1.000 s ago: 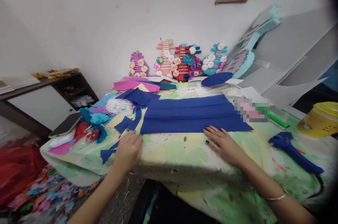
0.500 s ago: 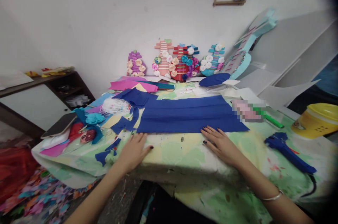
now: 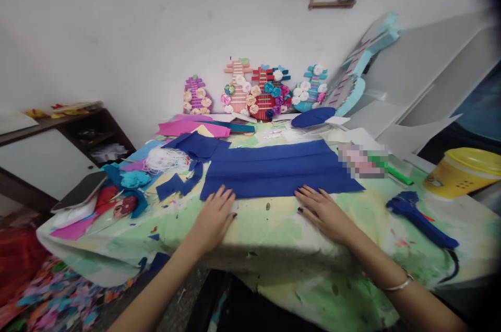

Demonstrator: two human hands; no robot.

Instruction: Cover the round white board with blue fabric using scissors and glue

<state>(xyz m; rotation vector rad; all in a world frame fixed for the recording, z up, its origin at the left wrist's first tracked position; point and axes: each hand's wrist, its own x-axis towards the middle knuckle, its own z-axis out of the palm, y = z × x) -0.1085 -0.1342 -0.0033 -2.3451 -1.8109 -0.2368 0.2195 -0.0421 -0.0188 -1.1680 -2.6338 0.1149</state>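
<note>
A wide sheet of dark blue crepe paper (image 3: pixel 270 167), with crease lines running across it, lies flat on the table in front of me. My left hand (image 3: pixel 213 217) rests palm down, its fingertips on the sheet's near edge toward the left. Over to the right, my right hand (image 3: pixel 323 212) also lies flat, fingers stretched onto the same edge. Neither hand grips anything. Beyond the sheet's left end is a folded piece of blue paper (image 3: pixel 199 145), with blue scraps (image 3: pixel 170 188) nearer me.
A blue glue gun (image 3: pixel 422 220) lies on the right, before a yellow bucket (image 3: pixel 462 175). White string (image 3: pixel 166 158) is heaped at left. Several flower-decorated lute shapes (image 3: pixel 264 92) lean on the wall. A patterned cloth (image 3: pixel 270 227) covers the table.
My left hand has moved right and forward onto the sheet's edge. Blue scraps beside it have left the tabletop and now show below the table's front edge. My right hand stays on the sheet.
</note>
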